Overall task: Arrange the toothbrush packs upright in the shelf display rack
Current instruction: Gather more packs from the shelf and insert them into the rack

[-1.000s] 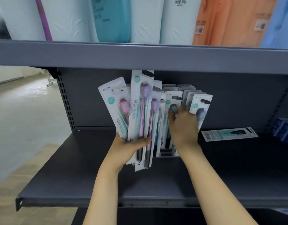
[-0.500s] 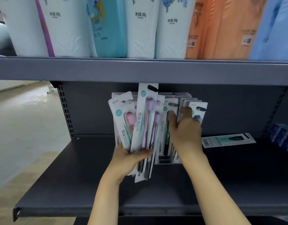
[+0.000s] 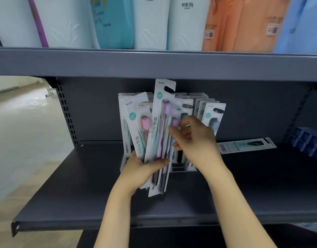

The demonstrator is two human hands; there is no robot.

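My left hand (image 3: 145,169) grips the lower ends of a fanned bundle of toothbrush packs (image 3: 158,126), with pink and purple brushes, held upright in front of the display rack (image 3: 179,168). My right hand (image 3: 195,140) has its fingers curled at the bundle's right edge and pinches a purple-brush pack (image 3: 174,121) there. Several more packs (image 3: 214,113) stand upright in the rack's slots behind my hands. One pack (image 3: 247,144) lies flat on the shelf to the right of the rack.
The grey shelf (image 3: 100,194) juts toward me with a metal front edge. The upper shelf (image 3: 154,63) hangs close above the tallest pack and carries soft refill pouches. Blue boxes (image 3: 308,142) sit at the far right. An aisle floor lies to the left.
My right hand has left the packs standing in the rack and moved left to the bundle in my left hand. The bundle stays in my left hand.
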